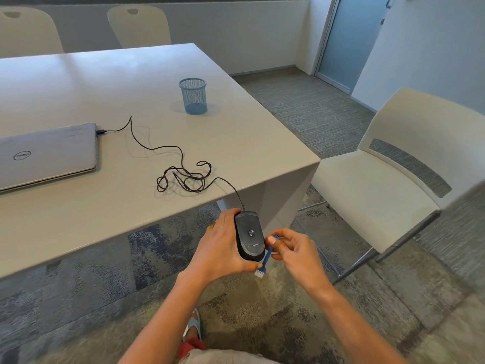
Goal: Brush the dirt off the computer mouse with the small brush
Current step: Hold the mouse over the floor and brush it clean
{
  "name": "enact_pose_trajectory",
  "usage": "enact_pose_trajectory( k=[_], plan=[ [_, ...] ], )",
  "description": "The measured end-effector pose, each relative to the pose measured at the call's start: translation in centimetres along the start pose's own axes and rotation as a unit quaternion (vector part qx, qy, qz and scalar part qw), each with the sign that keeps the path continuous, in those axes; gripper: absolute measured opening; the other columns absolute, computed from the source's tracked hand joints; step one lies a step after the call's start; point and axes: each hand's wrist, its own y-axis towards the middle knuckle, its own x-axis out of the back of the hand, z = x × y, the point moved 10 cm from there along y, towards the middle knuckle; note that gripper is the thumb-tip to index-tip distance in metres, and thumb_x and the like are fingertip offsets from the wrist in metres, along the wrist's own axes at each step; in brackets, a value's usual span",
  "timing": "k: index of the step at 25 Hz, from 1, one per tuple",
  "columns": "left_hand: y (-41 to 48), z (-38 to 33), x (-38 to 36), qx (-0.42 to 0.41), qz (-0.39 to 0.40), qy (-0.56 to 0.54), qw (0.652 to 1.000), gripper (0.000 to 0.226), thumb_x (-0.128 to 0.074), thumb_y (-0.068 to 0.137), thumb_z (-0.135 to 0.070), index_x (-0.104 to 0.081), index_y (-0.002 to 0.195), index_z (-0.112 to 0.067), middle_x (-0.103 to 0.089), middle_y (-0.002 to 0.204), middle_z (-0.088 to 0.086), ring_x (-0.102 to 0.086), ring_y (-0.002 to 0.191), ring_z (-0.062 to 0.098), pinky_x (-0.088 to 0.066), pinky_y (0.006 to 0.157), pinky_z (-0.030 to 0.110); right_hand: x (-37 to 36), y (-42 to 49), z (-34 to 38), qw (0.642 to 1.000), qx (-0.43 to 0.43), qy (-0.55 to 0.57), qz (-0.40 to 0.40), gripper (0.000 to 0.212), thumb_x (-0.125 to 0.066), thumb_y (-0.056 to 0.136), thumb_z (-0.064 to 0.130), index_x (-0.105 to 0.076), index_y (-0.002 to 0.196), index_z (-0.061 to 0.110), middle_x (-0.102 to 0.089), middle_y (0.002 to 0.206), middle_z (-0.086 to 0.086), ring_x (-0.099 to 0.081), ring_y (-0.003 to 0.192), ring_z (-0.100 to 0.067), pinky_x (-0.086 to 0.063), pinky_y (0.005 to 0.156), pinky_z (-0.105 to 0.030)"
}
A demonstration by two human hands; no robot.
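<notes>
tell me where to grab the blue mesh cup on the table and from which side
Grip the blue mesh cup around its round side wall, coming from the near right table edge. It stands upright with open space around it, away from the cable.

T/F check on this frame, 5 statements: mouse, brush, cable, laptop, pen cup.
1. The left hand holds the mouse with its underside facing up. True.
2. The mouse rests on the table. False: it is held in the air beyond the table's edge, over the carpet.
3. The right hand holds the small brush, white bristles pointing down. True.
4. The laptop is open. False: its lid is closed.
5. The mesh pen cup lies tipped over. False: it stands upright.
</notes>
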Motion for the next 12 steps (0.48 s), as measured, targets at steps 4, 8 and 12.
enact_pose_trajectory(
  k=[4,8,12],
  plan=[
    [-0.1,0.1,-0.1,0.007,0.011,-0.010,1.000,0.123,-0.077,0.049,-0.070,-0.017,0.146,-0.026,-0.036,0.142,-0.007,-0.050,0.121,0.020,-0.045,0.095,0.037,-0.2,0.0,0.1,1.000,-0.006,0.019,0.008,0.015,-0.064,0.095,0.015,-0.070,0.086,0.025,-0.079,0.084,0.003,-0.076,0.078,-0.009,-0.063,0.072,-0.027],
    [-0.2,0.2,-0.4,0.013,0.026,-0.001,1.000,0.137,-0.073,0.050,-0.077,-0.005,0.155,-0.021,-0.027,0.151,-0.004,-0.041,0.132,0.021,-0.040,0.107,0.047,0.0,0.0,0.5,1.000,0.003,0.016,0.000,0.013,-0.064,0.095,0.015,-0.070,0.088,0.023,-0.078,0.088,0.002,-0.076,0.078,-0.008,-0.063,0.072,-0.027],
    [-0.3,0.6,0.1,0.010,0.011,-0.001,1.000,0.127,-0.076,0.050,-0.075,-0.018,0.150,-0.022,-0.032,0.143,-0.008,-0.046,0.126,0.018,-0.042,0.104,0.042,0.2,-0.1,1.5,1.000,0.021,-0.015,0.005,0.009,-0.065,0.094,0.015,-0.073,0.091,0.019,-0.078,0.090,0.001,-0.076,0.082,-0.008,-0.063,0.080,-0.034]
  ],
)
